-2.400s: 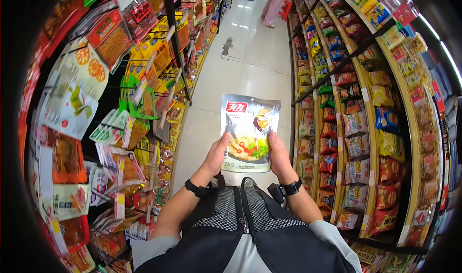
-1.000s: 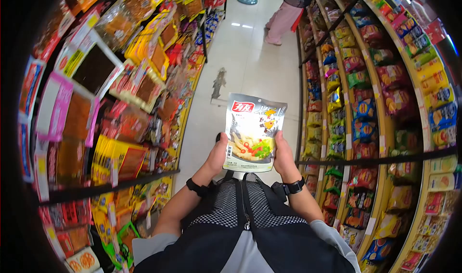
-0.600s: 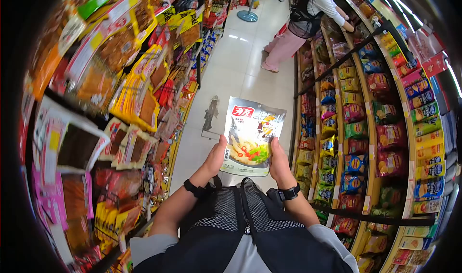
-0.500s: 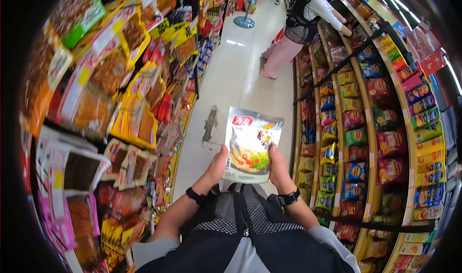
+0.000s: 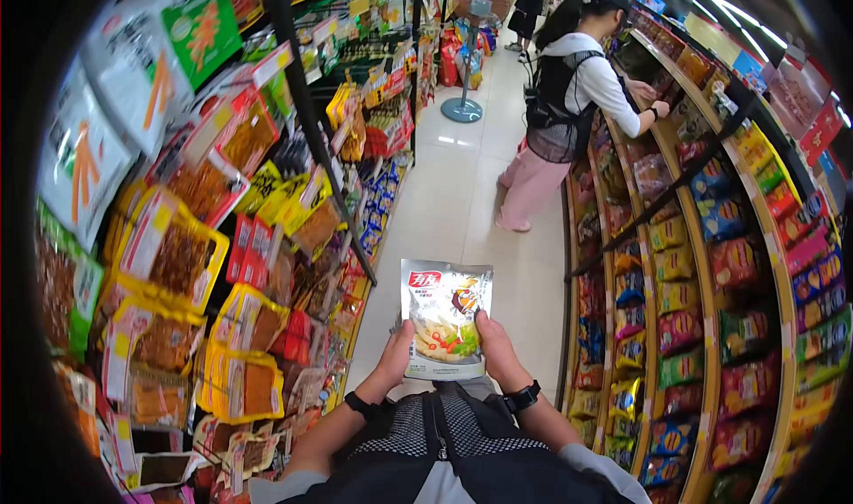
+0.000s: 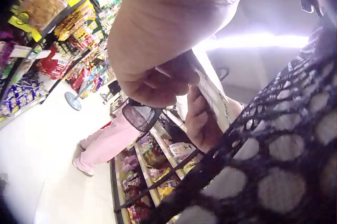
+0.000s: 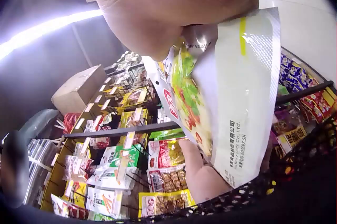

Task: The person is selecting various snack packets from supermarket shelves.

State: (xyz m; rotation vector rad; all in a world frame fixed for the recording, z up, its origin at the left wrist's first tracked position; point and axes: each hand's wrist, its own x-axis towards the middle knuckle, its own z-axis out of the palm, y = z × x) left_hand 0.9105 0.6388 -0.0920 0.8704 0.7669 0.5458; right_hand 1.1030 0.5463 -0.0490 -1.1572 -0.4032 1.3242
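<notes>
Snack pouch (image 5: pixel 447 322), just one, is gripped at opposite sides by two hands (image 5: pixel 395 355), two people (image 5: pixel 560 104) standing beyond.

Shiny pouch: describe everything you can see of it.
The pouch looks like glossy film, silver-grey and white. A red logo sits upper left, a cartoon figure upper right, and a food picture below, partly red and green. Its top edge looks uncut. It is above the aisle floor, front facing the head camera, side edges held by the left grip and right grip. In the right wrist view, a pale panel bears print.
</notes>
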